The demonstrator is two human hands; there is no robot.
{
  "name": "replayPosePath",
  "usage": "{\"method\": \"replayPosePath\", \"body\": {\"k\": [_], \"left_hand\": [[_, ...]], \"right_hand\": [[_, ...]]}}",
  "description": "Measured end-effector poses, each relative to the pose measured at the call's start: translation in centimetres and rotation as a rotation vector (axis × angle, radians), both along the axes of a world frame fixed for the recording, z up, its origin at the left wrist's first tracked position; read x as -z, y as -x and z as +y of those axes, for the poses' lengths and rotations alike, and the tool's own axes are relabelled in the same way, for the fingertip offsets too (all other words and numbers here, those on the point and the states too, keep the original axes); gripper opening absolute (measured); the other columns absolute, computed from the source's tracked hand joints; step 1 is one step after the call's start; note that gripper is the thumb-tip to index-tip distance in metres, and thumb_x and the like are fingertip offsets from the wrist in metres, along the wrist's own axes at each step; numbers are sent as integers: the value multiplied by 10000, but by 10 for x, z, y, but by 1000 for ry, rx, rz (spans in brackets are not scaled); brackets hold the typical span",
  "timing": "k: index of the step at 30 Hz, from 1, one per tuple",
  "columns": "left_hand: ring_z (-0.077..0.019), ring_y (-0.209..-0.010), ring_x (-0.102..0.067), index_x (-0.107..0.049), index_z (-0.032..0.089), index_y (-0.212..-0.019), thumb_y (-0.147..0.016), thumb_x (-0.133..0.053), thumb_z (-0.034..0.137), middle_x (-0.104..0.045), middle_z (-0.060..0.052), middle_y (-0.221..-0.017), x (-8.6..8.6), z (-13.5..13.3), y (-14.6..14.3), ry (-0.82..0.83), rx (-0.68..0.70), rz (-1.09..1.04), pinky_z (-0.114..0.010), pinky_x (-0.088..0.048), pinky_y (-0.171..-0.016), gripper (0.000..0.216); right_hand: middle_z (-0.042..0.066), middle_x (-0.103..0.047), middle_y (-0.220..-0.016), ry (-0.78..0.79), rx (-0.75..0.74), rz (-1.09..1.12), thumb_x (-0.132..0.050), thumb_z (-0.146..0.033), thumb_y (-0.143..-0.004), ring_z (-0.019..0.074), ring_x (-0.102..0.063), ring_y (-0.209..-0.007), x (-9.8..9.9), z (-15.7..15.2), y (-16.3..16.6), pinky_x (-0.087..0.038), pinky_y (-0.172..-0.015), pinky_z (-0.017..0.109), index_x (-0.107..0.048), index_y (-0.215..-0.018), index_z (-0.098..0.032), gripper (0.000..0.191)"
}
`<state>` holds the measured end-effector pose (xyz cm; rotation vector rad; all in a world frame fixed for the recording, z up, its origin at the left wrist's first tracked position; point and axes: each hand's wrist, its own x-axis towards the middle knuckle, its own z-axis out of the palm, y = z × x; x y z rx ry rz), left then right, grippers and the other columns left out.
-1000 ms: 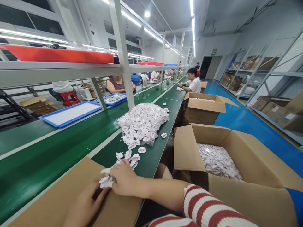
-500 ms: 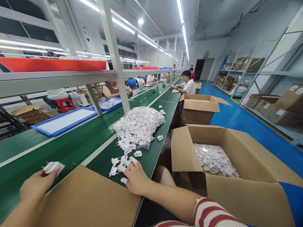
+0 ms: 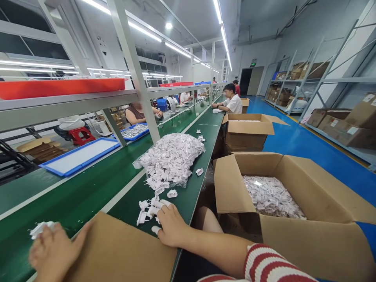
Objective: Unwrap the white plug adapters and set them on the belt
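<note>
My left hand is over the near end of the green belt, a little blurred, with its thumb spread away from its fingers. Just past its fingertips a white plug-like plastic piece lies on the belt. White covers sit on the fingertips and thumb of my right hand. Its fingers rest spread on a small cluster of loose white plug pieces, thumb apart. Beyond that cluster, a clear bag spills more of the same pieces.
A cardboard sheet lies before me. To my right stands an open carton full of bagged white pieces, with another carton behind. A blue tray is across the belt. Co-workers sit farther along the line.
My left hand has moved left and opened, and the white plug piece it held is now on the belt. My right hand stays on the loose pieces.
</note>
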<state>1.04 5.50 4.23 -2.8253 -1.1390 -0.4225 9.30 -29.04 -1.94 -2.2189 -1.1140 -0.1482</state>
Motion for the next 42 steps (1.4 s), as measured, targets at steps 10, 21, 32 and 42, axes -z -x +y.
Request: {"method": "replayPosePath", "body": {"k": [10, 21, 32, 42], "left_hand": [[-367, -1614, -336, -459, 48, -1617, -863, -294, 802, -358, -142, -1733, 32, -38, -1, 277, 296, 190, -530, -275, -1342, 1079], [-374, -1582, -367, -494, 68, -1609, -908, -224, 742, -418, -129, -1708, 49, -47, 7, 179, 313, 71, -565, -296, -1303, 1009], [-367, -1586, -354, -485, 88, -1616, -928, -216, 744, -415, -137, -1709, 48, -49, 8, 202, 324, 70, -552, -292, -1301, 988], [-381, -1597, -329, -462, 41, -1618, -949, -187, 708, -377, -166, -1726, 41, -59, 8, 170, 307, 107, -544, -254, -1315, 985]], "right_hand": [[176, -639, -1243, 40, 67, 94, -654, -284, -952, 341, -564, -1157, 1, 1, 4, -481, -1087, 547, -623, -1291, -119, 378], [170, -559, -1415, -81, 34, 170, -653, -116, -895, 365, -417, -1442, 11, -4, 6, -388, -1207, 601, -592, -1427, -200, 542], [127, -629, -1332, -189, 92, 167, -674, -85, -869, 315, -540, -1319, 12, -5, 5, -478, -1108, 517, -674, -1265, -227, 421], [149, -608, -1379, -101, 110, 59, -634, -75, -854, 335, -491, -1367, 7, -10, 13, -448, -1143, 532, -644, -1385, -199, 546]]}}
